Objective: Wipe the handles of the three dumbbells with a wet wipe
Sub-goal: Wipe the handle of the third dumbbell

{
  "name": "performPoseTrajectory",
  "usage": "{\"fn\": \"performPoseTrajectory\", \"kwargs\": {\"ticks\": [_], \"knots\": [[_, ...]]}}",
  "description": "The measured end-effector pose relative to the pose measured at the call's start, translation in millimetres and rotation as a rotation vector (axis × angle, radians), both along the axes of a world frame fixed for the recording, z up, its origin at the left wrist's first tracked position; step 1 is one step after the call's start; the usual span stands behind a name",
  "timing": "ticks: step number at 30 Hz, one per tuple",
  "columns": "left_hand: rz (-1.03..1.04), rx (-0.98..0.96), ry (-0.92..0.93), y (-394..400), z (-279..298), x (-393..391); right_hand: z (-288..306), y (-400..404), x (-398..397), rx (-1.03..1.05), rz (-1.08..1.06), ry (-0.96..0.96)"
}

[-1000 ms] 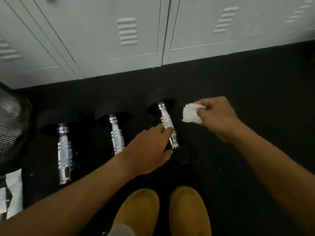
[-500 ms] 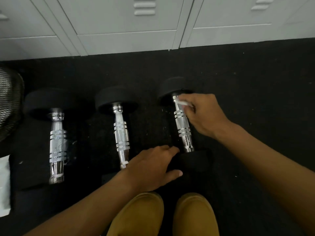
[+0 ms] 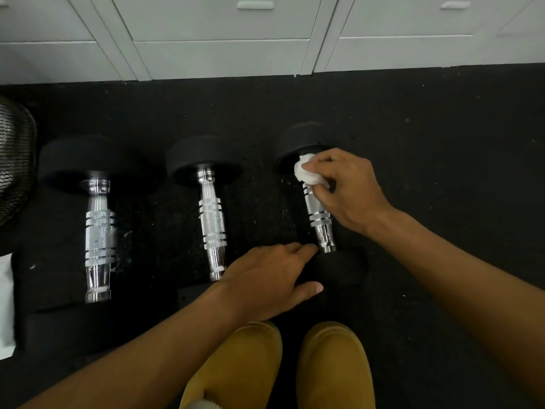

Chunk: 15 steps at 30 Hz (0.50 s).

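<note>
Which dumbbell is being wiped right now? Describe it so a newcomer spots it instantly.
Below the grey metal lockers, three chrome-handled dumbbells with black ends lie side by side on the black rubber floor. Take the rightmost dumbbell, nearest the tan shoes. Only it has the right hand pressing a crumpled white wipe to its handle and the left hand on its near end.
</note>
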<state>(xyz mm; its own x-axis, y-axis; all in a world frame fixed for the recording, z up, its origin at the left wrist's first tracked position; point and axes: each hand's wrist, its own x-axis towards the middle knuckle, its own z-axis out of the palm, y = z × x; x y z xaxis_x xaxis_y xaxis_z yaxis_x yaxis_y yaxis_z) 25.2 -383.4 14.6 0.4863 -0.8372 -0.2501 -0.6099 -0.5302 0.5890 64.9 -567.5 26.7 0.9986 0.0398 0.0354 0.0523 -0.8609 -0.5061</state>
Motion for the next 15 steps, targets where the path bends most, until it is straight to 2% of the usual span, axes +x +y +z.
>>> {"fn": "performPoseTrajectory", "kwargs": {"ticks": [10, 15], "knots": [[-0.023, 0.024, 0.002, 0.8, -1.8, 0.6, -4.4, -5.2, 1.6, -0.165, 0.116, 0.129], [-0.016, 0.012, -0.017, 1.3, -1.9, 0.1, -5.1, -2.9, 9.5, -0.137, -0.013, 0.086]]}}
